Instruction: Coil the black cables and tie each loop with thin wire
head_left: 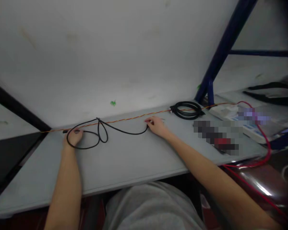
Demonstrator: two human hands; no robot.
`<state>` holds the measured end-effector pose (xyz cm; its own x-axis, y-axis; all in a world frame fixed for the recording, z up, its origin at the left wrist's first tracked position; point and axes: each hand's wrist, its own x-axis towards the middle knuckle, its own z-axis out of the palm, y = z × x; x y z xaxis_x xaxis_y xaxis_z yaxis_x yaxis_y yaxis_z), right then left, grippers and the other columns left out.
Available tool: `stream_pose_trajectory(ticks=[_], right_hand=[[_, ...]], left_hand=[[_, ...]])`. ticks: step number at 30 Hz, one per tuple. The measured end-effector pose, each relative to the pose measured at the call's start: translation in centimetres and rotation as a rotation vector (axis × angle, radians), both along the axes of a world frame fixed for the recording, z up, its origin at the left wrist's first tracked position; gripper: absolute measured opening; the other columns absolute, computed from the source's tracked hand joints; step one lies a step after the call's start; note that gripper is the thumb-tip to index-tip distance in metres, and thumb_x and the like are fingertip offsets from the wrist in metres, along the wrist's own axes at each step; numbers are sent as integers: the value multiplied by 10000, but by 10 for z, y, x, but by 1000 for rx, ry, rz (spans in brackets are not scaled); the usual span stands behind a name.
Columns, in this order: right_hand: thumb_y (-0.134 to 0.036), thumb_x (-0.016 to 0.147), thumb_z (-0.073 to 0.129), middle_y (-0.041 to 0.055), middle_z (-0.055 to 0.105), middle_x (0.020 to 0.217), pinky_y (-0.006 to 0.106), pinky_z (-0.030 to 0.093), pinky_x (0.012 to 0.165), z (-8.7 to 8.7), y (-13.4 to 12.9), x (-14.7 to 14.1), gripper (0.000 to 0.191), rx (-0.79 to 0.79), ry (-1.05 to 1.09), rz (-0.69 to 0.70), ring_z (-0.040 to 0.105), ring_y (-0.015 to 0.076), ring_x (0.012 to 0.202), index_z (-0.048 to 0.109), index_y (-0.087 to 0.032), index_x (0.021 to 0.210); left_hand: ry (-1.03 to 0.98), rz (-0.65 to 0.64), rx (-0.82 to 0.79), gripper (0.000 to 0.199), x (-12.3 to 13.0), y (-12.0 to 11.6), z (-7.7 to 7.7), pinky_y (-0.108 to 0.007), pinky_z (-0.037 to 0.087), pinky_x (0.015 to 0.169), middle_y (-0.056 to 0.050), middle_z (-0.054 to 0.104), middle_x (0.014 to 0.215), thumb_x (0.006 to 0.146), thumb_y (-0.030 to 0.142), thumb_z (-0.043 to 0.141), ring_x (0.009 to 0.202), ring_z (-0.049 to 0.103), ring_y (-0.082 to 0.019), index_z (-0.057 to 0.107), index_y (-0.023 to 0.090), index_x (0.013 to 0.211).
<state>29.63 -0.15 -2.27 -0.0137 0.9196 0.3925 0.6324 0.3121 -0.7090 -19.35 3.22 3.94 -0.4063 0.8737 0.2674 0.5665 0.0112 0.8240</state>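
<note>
A thin black cable (pixel 99 135) lies in loops on the grey table top (pixel 124 159). My left hand (pixel 74 137) rests on its loops, fingers curled over the cable close to a small black plug end (pixel 65 131). The cable runs right to my right hand (pixel 156 126) and disappears under its thumb side. Those fingers lie low on the table, and any grip there is hidden. Just behind both hands, a twisted orange and red wire (pixel 124 120) stretches along the table's back edge.
A coiled black cable (pixel 187 110) lies at the back right beside a white power strip (pixel 232 119). A pixelated object (pixel 217 137) sits in front of them. A red cable (pixel 268 147) drops over the right edge. Blue metal frame legs (pixel 224 48) rise behind.
</note>
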Motion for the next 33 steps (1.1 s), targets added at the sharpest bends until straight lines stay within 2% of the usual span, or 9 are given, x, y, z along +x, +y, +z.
stream_pose_trajectory(ticks=[7,10,15,19,21,23,26,29,33], right_hand=[[-166,975,596,118,760,1092,357,520,953,5,-10,-14,216,-2,-116,84,684,226,1003,770,-158,1102],[-220,1008,582,116,767,1095,358,515,944,10,-14,-15,219,-4,-148,109,689,234,996,768,-164,1108],[-319,1050,556,115,768,1150,405,459,1062,30,-34,-34,259,33,-169,161,671,269,1125,768,-189,1126],[-415,1088,484,84,743,1250,368,452,1094,52,-73,-86,329,61,-52,465,655,234,1197,726,-245,1233],[-440,1072,522,109,726,1283,384,449,1101,59,-94,-118,359,55,-30,665,650,249,1211,692,-205,1284],[-396,1076,518,88,758,1153,334,524,940,64,-108,-144,339,-36,33,834,695,222,1026,669,-184,1294],[-339,1102,434,33,740,912,278,492,740,69,-116,-160,320,-97,84,864,648,180,783,694,-183,1201],[-366,1108,415,5,669,771,270,370,654,78,-113,-143,375,-12,6,706,546,151,675,729,-196,994],[-385,1051,538,-38,502,591,288,223,606,93,-114,-94,419,51,-216,643,355,112,569,643,-189,695]], left_hand=[[-76,73,18,273,15,-12,21,-417,555,758,-65,630,683,696,374,801,893,670,-339,695,180,856],[-237,-36,-4,342,26,-11,28,-383,578,671,-103,705,776,858,469,606,755,699,-271,698,164,982],[-856,-355,123,452,43,-23,39,-371,635,698,-169,750,1182,921,542,504,1004,750,-288,722,194,1110],[-1083,-421,150,658,49,-33,47,-360,666,722,-190,763,1144,920,698,473,996,760,-284,731,138,1150],[-1113,-459,158,564,46,-37,51,-271,659,751,-156,789,1059,961,575,504,916,770,-213,714,107,1196],[-1110,-472,167,378,37,-43,55,-168,628,732,-97,806,961,949,314,577,790,759,-130,697,106,1240],[-957,-427,104,517,14,-50,62,-104,598,677,-60,810,982,793,51,679,735,745,-95,689,158,1298],[-589,-347,14,679,-22,-50,66,-150,610,643,-87,788,1076,671,29,753,796,743,-139,682,176,1330],[-183,-49,123,606,-76,-49,65,-195,576,594,-88,747,962,700,131,699,756,677,-145,668,84,1304]])
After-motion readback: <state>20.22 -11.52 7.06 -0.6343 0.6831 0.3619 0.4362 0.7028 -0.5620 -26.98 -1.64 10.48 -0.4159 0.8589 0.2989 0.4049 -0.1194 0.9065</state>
